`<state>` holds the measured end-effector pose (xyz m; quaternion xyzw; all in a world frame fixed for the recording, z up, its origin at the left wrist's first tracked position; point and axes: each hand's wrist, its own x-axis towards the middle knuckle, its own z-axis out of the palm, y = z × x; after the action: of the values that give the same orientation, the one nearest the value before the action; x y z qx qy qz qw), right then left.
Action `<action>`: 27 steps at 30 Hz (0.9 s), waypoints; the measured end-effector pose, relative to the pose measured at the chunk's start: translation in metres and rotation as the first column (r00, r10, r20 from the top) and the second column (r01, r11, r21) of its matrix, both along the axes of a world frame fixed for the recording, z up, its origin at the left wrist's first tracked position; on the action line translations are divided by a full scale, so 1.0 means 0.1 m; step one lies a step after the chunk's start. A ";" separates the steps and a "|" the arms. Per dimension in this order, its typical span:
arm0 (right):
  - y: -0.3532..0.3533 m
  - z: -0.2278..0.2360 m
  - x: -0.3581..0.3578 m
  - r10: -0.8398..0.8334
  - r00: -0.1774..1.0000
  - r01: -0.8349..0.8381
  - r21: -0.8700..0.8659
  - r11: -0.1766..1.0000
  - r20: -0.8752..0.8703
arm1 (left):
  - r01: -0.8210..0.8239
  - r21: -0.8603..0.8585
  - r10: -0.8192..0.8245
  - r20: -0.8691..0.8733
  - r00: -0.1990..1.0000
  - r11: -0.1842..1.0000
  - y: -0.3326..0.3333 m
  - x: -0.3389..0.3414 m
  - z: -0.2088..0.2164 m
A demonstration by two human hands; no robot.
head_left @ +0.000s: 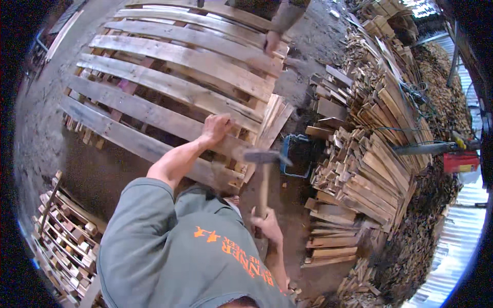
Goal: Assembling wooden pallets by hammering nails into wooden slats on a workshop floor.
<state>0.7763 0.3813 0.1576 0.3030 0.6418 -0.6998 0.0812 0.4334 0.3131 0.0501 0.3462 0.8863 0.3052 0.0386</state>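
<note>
A large wooden pallet (pixel 174 84) with long weathered slats lies in front of me. My left hand (pixel 217 129) is over its near right part, close to the slat ends, fingers curled together; whatever they pinch, if anything, is too small to make out. In my right hand (pixel 266 224), a hammer (pixel 264 187) is gripped by its wooden handle. Its dark metal head is raised just right of the pallet's edge, slightly blurred. Short boards (pixel 275 120) stand out along that right edge.
Across the pallet, another person's hand (pixel 272 42) hangs near the far right corner. A dark blue crate (pixel 299 154) sits on the ground to the right, beside heaps of cut boards (pixel 359 174). More pallets (pixel 64 236) are stacked at lower left.
</note>
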 end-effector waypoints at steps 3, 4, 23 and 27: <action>-0.20 -0.53 0.14 0.096 0.987 -0.076 -0.150 0.986 0.131 | 0.006 0.052 -0.009 0.047 0.999 0.999 -0.01 -0.04 0.00; -0.26 -0.70 0.18 0.157 0.965 -0.109 -0.219 0.970 0.211 | 0.015 0.071 -0.018 0.045 0.999 0.997 -0.02 -0.02 0.04; -0.93 -0.48 0.08 -0.206 0.971 0.194 0.109 0.975 0.121 | 0.009 0.431 -0.024 0.028 0.999 0.902 -0.86 0.08 0.00; -0.85 -0.18 -0.26 -0.220 0.971 0.125 0.596 0.793 0.090 | -0.223 0.275 0.220 0.042 0.975 0.935 -1.23 -0.18 -0.04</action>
<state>0.7504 0.2964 0.1394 0.4240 0.7873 -0.4467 -0.0310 0.4154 0.1901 0.0463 0.2445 0.8678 0.4308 -0.0402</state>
